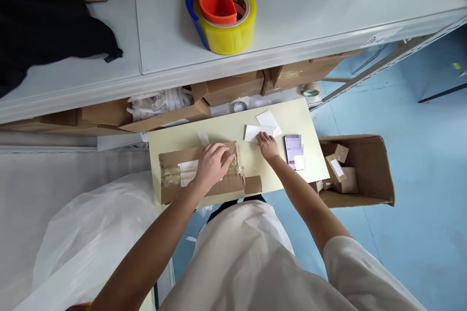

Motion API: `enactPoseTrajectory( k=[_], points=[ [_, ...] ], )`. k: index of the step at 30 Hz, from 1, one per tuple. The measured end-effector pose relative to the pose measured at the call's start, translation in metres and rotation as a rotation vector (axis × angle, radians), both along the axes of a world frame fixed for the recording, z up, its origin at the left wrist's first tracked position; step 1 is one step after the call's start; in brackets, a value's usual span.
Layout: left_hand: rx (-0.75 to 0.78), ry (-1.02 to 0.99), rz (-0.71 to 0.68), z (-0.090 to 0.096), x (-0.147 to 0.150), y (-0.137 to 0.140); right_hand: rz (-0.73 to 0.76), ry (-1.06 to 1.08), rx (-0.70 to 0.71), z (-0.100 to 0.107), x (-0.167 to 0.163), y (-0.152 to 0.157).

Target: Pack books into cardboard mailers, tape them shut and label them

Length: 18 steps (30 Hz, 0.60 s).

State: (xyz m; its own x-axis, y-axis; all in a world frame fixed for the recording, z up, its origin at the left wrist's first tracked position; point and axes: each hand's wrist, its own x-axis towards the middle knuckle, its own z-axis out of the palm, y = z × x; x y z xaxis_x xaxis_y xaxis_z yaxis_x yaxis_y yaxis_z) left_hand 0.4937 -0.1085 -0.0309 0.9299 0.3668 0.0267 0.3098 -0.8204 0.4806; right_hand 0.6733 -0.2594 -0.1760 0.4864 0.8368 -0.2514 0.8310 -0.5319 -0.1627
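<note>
My left hand (212,167) rests over a brown cardboard box (170,160), its fingers curved and the thumb apart, with nothing seen between them. The box lies flat on a pale yellow tabletop (288,114). Clear tape wraps its ends, and a white label (185,170) on top is partly covered by my hand. My right hand (268,146) has its fingertips together on a white paper slip (251,132). A second white slip (267,118) lies against it, farther back. To the right of that hand is a phone (292,148) with its screen lit.
A small cardboard piece (253,185) lies by the box. Right of the table, an open carton (372,189) holds several small boxes. Above stands a grey shelf (292,19) with a tape dispenser (229,29) and black cloth (54,29). Clear plastic sheeting (98,223) is at left.
</note>
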Motion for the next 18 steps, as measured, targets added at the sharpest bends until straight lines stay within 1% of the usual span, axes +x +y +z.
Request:
enactPoseTrajectory(
  k=[4,7,9,12,15,18],
  points=[
    [-0.019,0.03,-0.029,0.005,0.022,-0.001,0.088,-0.03,0.023,-0.001,-0.002,-0.012],
    [-0.002,0.111,-0.082,0.01,0.047,-0.003,0.135,-0.019,0.033,0.0,-0.002,-0.014],
    [0.026,0.174,-0.132,0.01,0.066,-0.005,0.156,0.004,0.021,0.002,0.001,-0.012],
    [0.07,0.244,-0.216,0.002,0.092,-0.009,0.176,0.027,0.005,0.007,0.01,-0.006],
    [0.095,0.301,-0.264,-0.01,0.11,-0.012,0.187,0.038,0.013,0.018,0.022,-0.002],
    [0.129,0.387,-0.262,-0.021,0.121,-0.012,0.11,0.06,0.031,0.032,0.029,0.001]
  ],
)
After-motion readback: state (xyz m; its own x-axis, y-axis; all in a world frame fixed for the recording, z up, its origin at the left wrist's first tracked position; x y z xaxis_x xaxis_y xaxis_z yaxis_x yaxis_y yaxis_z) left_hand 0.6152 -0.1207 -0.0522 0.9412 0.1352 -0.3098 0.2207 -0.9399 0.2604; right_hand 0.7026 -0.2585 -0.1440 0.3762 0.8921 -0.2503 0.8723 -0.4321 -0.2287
